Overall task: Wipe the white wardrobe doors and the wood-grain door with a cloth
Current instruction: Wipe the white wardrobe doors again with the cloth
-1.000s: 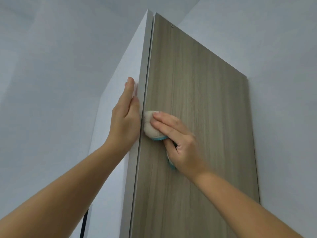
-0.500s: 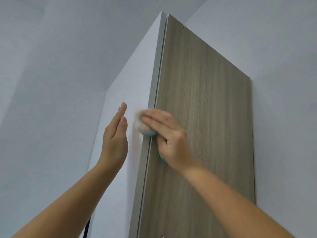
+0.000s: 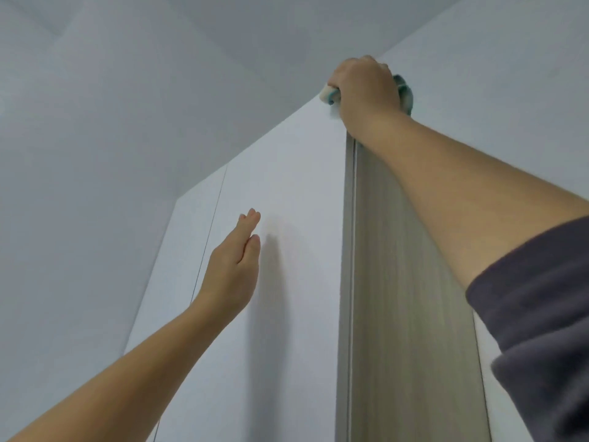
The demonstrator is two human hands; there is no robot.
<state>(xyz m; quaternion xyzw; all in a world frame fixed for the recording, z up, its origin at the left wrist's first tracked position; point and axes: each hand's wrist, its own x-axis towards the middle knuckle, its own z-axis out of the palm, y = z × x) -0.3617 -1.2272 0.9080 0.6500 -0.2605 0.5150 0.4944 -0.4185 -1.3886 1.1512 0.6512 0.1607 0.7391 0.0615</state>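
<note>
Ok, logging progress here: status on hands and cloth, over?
Right hand grips cloth at top of wood-grain door. Left hand open near white wardrobe door. Nothing blocking.

Hands: two, left hand (image 3: 232, 269) and right hand (image 3: 366, 87). Cloth (image 3: 404, 90): one, seemingly, mostly hidden under right hand. White wardrobe doors: two, wide door (image 3: 287, 218) and narrow door (image 3: 188, 237). Seam (image 3: 208, 234) between them: one. Wood-grain door (image 3: 408, 314): one. Dark sleeve (image 3: 535, 298): one.

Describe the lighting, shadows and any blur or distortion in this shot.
Head view: soft, even light, no glare; the open left hand casts a faint grey shadow rightward onto the flat white wardrobe door; door edges converge steeply upward under the wide lens; the dark grey sleeve at lower right looks soft.
</note>
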